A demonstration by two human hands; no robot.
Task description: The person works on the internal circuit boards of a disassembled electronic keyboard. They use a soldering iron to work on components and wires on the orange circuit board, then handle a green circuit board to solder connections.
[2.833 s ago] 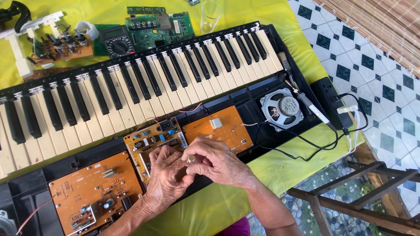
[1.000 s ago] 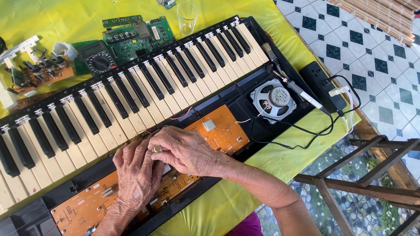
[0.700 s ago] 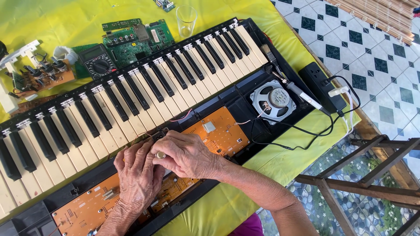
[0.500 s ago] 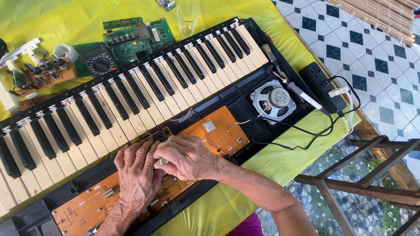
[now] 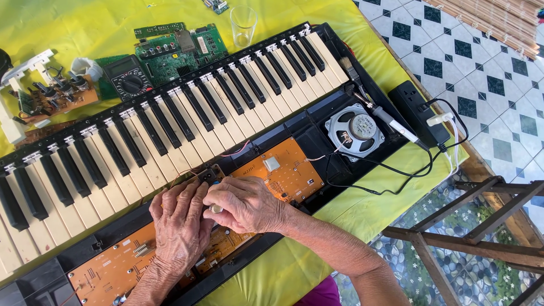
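Left hand: my left hand (image 5: 180, 224) lies flat on the orange board (image 5: 116, 266), fingers loosely curled, gripping nothing visible.
Right hand: my right hand (image 5: 245, 203) pinches a small knob (image 5: 216, 208).
Knob: between both hands, at 3 o'clock from left fingertips.
Keys: keys (image 5: 170, 122) at 12 o'clock.

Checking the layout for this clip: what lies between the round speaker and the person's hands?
In the head view, an orange circuit board with a small white part lies between the speaker and the right hand.

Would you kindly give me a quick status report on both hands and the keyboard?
Left hand flat on the orange circuit board. Right hand pinching a small metal part over it. Keyboard open; speaker wires alongside, nothing blocking.
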